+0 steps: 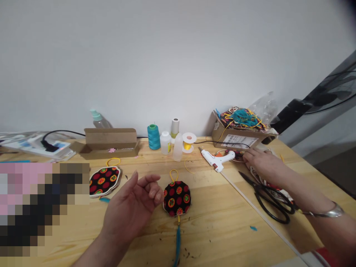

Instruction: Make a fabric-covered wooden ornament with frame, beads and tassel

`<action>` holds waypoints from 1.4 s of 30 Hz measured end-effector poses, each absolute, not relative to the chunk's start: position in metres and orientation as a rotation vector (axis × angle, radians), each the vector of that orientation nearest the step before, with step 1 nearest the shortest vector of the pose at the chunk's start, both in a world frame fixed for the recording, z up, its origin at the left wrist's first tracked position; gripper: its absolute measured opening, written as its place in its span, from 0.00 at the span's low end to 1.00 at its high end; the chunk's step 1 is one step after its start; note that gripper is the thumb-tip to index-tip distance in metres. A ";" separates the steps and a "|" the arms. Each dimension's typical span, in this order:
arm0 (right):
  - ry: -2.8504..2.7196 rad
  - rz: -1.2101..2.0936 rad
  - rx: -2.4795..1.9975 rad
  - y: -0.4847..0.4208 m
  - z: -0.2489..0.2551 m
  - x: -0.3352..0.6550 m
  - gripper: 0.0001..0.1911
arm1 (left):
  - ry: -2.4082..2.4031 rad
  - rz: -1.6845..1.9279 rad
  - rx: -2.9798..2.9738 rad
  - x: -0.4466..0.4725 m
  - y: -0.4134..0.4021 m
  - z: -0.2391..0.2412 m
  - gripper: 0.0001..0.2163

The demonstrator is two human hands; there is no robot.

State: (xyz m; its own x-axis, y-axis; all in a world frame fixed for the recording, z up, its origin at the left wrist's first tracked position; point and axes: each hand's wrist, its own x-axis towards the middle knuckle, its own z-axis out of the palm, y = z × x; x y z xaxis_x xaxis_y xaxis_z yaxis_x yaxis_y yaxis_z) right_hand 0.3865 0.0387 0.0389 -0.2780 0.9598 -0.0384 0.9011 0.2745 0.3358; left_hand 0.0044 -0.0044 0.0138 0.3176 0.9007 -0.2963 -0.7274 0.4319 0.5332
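Observation:
My left hand hovers palm-up over the wooden table, fingers loosely curled and apart, holding nothing. Just right of its fingertips lies a round black fabric ornament with red and yellow dots, a yellow loop on top and a blue tassel below. My right hand reaches to the far right, fingers down on a patterned fabric piece beside the white glue gun; what its fingers grip is hidden. A bracelet circles that wrist.
Black scissors lie under my right forearm. A stack of similar fabric pieces sits left. Thread spools, small bottles, an open cardboard box and a box of fabric scraps line the wall. A blurred patch covers the left.

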 end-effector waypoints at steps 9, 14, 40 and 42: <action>2.469 0.084 2.400 0.030 0.059 0.419 0.08 | 0.620 1.082 0.335 0.006 -0.003 0.013 0.15; 2.301 -0.037 2.773 0.026 0.070 0.406 0.11 | 0.614 1.078 0.341 0.006 -0.003 0.011 0.14; 1.750 -2.617 2.186 0.010 -0.011 0.212 0.10 | 1.350 0.836 1.137 0.018 -0.002 -0.001 0.10; 1.786 -2.575 2.217 0.010 -0.013 0.213 0.10 | 1.371 0.826 1.129 0.019 -0.001 -0.001 0.11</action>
